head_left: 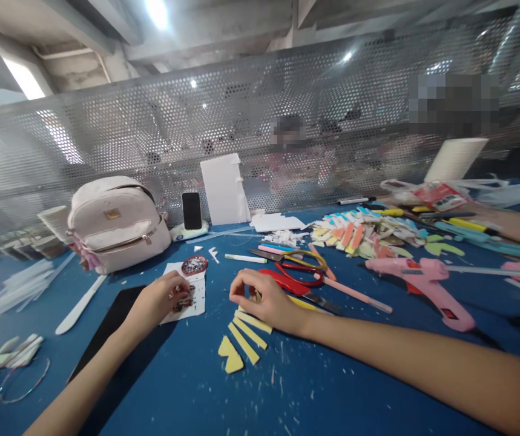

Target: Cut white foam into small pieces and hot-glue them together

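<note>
My left hand [167, 298] is over a white sheet of paper [198, 303], its fingers curled down among small dark bits [186, 300]. Whether those fingers hold any of the bits cannot be made out. At the top of the sheet sits a small red-rimmed dish [194, 264] of dark and pale pieces. My right hand [266, 297] hovers at the middle of the table, thumb and forefinger bent together into a ring; anything pinched there is too small to tell. Just below it several yellow foam strips [244, 342] lie fanned out, beside a notched yellow piece [231, 356].
Right of my hands lie scissors [307, 260], a red-handled cutter [287, 281] and a pink glue gun [418, 275]. Behind them is a pile of coloured cut pieces [359, 233]. A pale backpack [117, 224], a phone [191, 211] and a white board [226, 191] stand by the perforated screen [151, 133].
</note>
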{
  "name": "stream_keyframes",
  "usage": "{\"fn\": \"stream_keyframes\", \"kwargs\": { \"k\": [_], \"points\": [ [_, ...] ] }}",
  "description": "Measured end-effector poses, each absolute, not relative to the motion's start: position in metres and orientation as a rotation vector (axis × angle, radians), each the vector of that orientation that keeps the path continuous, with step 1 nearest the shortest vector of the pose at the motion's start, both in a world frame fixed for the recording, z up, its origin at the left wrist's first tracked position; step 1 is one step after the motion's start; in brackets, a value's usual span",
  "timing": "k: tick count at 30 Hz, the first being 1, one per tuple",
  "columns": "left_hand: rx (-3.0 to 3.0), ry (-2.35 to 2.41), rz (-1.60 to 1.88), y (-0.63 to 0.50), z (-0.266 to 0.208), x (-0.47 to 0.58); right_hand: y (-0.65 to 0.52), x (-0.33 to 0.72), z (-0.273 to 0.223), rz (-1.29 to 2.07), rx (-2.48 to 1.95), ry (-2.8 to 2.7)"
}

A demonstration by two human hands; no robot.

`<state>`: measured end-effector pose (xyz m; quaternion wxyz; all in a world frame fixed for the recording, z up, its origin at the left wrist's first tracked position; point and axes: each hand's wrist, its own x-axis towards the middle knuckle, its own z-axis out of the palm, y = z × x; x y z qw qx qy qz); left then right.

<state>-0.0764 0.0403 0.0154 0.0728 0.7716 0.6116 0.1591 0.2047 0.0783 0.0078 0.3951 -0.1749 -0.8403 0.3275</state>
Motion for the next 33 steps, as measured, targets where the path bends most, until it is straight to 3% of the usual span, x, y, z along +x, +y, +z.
{"fn": "stream_keyframes", "kwargs": {
  "k": [11, 33],
  "points": [
    [2.406, 1.751, 0.518, 0.042, 0.015, -0.074, 0.079, 0.204, 0.006, 0.811, -0.432, -2.136],
    [1.935, 1.666, 1.058, 0.034, 0.017, -0.055, 0.078, 0.204, 0.007, 0.802, -0.46, -2.133]
  ]
}}
